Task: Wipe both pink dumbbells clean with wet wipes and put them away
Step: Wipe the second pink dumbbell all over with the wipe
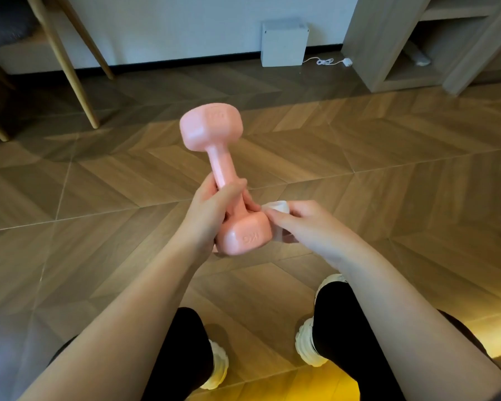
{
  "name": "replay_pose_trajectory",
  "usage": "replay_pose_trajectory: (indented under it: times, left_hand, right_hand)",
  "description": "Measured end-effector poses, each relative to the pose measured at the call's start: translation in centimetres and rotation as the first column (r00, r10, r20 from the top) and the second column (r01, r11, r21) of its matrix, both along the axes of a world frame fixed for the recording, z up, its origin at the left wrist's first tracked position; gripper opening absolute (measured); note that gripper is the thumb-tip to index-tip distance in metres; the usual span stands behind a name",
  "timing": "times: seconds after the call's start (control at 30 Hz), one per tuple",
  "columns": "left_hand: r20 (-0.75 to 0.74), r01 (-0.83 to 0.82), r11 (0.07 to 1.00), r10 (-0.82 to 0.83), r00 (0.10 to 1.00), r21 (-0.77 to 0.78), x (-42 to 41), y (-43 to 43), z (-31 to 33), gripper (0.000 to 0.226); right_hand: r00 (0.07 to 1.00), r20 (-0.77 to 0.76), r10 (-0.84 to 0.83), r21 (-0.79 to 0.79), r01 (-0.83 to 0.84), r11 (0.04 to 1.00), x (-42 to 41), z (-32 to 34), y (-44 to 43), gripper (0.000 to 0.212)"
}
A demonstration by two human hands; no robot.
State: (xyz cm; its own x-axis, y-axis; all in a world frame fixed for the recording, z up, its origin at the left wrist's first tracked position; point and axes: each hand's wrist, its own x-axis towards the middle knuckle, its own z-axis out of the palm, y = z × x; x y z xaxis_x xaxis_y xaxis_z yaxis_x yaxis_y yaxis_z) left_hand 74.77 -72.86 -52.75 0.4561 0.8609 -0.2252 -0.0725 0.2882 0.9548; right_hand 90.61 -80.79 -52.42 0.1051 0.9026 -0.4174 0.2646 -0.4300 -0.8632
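One pink dumbbell (219, 157) is held up over the wooden floor, tilted with one head far and one head near me. My left hand (214, 209) grips its handle close to the near head. My right hand (304, 224) holds a crumpled white wet wipe (278, 206) against the right side of that near head. Only this one dumbbell is in view.
Wooden chair legs (70, 68) stand at the far left. A white box (284, 43) with a cable sits against the wall. A wooden shelf unit (402, 53) stands at the far right. My legs and white shoes (310, 342) are below.
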Motion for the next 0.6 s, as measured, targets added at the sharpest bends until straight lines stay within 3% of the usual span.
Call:
replay_pose_trajectory:
  times: [0.13, 0.2, 0.3, 0.4, 0.5, 0.6]
  left_hand:
    - [0.180, -0.102, 0.985, 0.126, 0.976, -0.137, -0.4, 0.6, 0.0, 0.016]
    - [0.268, -0.136, 0.963, 0.198, 0.943, -0.232, -0.5, 0.9, 0.0, 0.021]
    - [0.278, -0.178, 0.929, 0.273, 0.921, -0.324, -0.5, 1.2, 0.1, 0.027]
    - [0.186, -0.206, 0.925, 0.274, 0.944, -0.320, -0.6, 1.2, 0.1, 0.028]
    - [0.064, -0.205, 0.944, 0.228, 0.971, -0.258, -0.7, 1.1, -0.2, 0.029]
    - [-0.067, -0.104, 0.985, 0.095, 0.993, -0.140, -1.0, 0.7, -0.7, 0.041]
  right_hand:
    - [0.978, -0.150, 0.147, 0.069, -0.138, 0.988, -0.9, 0.3, -0.1, 0.030]
    - [0.977, -0.098, 0.187, 0.121, -0.175, 0.977, -1.3, -0.1, 0.0, 0.040]
    - [0.983, 0.002, 0.182, 0.212, -0.178, 0.961, -2.1, -0.4, 0.0, 0.045]
    - [1.000, -0.012, 0.022, 0.351, -0.016, 0.936, -2.3, -0.2, 0.5, 0.022]
    - [0.969, 0.061, -0.240, 0.398, 0.197, 0.896, -1.6, 0.0, 1.3, 0.022]
    - [0.928, 0.034, -0.370, 0.407, 0.325, 0.854, -0.8, -0.1, 1.6, 0.024]
